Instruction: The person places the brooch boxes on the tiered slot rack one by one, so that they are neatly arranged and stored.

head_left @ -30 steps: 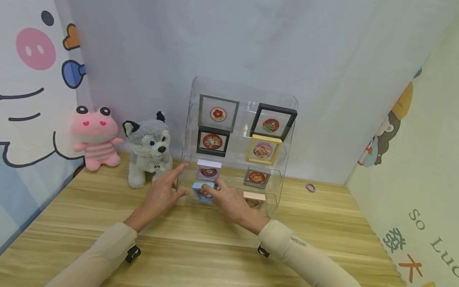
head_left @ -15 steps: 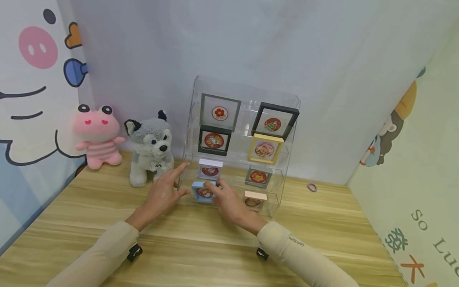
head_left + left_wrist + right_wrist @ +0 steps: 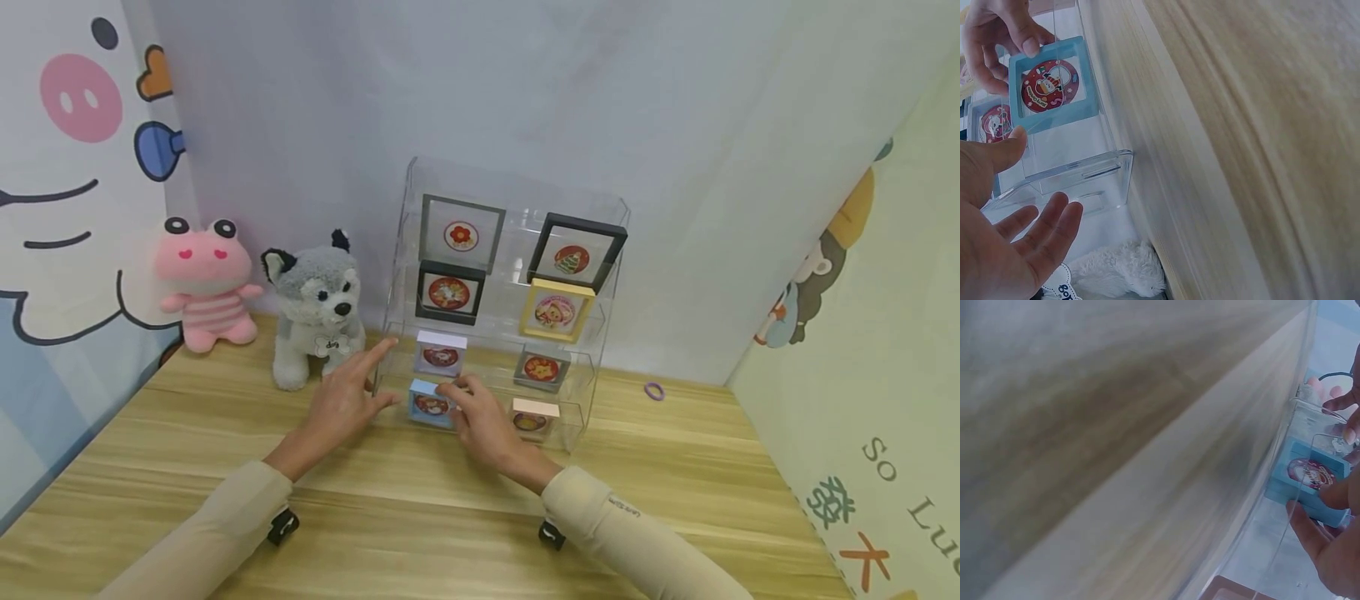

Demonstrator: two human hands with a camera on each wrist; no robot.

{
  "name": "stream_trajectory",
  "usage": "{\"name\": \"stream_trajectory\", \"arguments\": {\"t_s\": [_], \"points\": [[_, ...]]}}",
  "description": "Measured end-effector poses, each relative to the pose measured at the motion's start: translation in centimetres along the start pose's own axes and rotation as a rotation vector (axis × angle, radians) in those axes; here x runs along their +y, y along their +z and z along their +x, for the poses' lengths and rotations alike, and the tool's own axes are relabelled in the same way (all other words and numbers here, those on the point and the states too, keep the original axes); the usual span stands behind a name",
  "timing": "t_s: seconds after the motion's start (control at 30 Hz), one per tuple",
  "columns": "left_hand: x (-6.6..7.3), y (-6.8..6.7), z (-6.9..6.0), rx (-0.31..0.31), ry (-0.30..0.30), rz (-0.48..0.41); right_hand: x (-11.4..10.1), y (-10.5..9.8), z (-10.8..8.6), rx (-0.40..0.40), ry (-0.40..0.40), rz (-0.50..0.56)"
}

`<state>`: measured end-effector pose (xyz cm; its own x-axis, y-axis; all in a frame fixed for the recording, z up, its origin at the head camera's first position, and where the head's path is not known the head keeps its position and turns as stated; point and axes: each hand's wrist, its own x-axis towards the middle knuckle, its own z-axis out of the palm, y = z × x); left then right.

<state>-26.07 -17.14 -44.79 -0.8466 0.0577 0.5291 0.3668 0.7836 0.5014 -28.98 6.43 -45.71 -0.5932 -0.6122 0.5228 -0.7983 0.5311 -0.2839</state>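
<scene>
A clear acrylic tiered stand [image 3: 480, 358] bears small square frames in rows. In its lowest tier, at the left, sits a light blue frame [image 3: 431, 403] with a round red picture. My right hand [image 3: 483, 421] pinches this frame at its right side; the left wrist view shows thumb and fingers at the edge of the blue frame [image 3: 1089, 81]. At the stand's left side is my left hand [image 3: 345, 404], fingers spread and holding nothing. In the left wrist view its thumb [image 3: 1010, 150] lies close to the blue frame's corner; contact is unclear.
Above the blue frame is a lilac frame [image 3: 441, 353]; a peach frame [image 3: 534, 418] stands at the lower right. A plush dog [image 3: 315, 317] and a pink plush frog [image 3: 204, 283] sit left of the stand. A purple ring [image 3: 654, 391] lies to the right.
The blue frame has straightened from a tilt and shifted slightly right within the lowest tier. My right fingers have slid toward its right edge. My left hand has stayed in place.
</scene>
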Motion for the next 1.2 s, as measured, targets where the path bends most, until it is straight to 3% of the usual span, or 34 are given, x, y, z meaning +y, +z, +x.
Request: {"name": "stream_trajectory", "arguments": {"t_s": [0.7, 1.2], "points": [[0.06, 0.02, 0.16, 0.007, 0.007, -0.003, -0.22, -0.34, 0.56, 0.12, -0.056, 0.014], [0.17, -0.04, -0.03, 0.002, 0.007, 0.006, -0.9, -0.94, 0.62, 0.109, -0.023, -0.091]]}}
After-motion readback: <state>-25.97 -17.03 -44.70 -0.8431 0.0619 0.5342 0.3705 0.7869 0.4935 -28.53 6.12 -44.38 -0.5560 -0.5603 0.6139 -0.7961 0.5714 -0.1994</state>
